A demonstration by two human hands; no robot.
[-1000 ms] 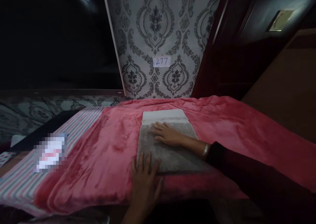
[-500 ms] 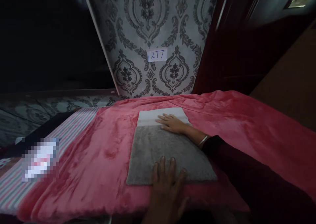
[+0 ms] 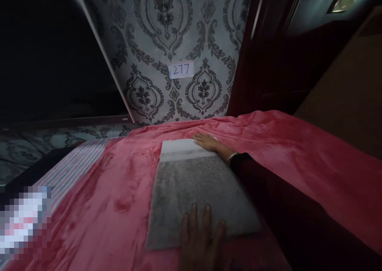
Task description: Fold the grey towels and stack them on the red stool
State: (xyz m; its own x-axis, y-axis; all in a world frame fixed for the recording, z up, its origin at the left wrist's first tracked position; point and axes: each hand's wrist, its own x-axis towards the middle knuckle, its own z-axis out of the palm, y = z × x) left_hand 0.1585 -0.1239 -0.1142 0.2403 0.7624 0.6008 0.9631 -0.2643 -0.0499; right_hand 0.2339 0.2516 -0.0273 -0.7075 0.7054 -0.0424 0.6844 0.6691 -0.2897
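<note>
A grey plush towel [image 3: 191, 187] with a pale band [image 3: 179, 145] along its far end lies flat, apparently folded, on a pink fleece blanket [image 3: 119, 175]. At the far right corner of the pale band rests my right hand [image 3: 205, 141], palm down with its fingers stretched out to the left. My left hand [image 3: 201, 235] presses flat on the near edge of the towel, fingers spread and pointing away from me. Neither hand grips anything. The right sleeve covers part of the towel's right edge.
Striped cloth [image 3: 74, 163] shows at the blanket's left side, with a pixelated patch [image 3: 24, 223] nearer to me. Behind stands a patterned wall [image 3: 205, 64] bearing a paper marked 277 [image 3: 181, 69]. A large dark screen [image 3: 53, 56] is at left, a dark red door frame [image 3: 268, 64] at right.
My right hand has slid away from me, from the band's near edge to its far right corner. My left hand stays on the towel's near edge. The view has shifted slightly.
</note>
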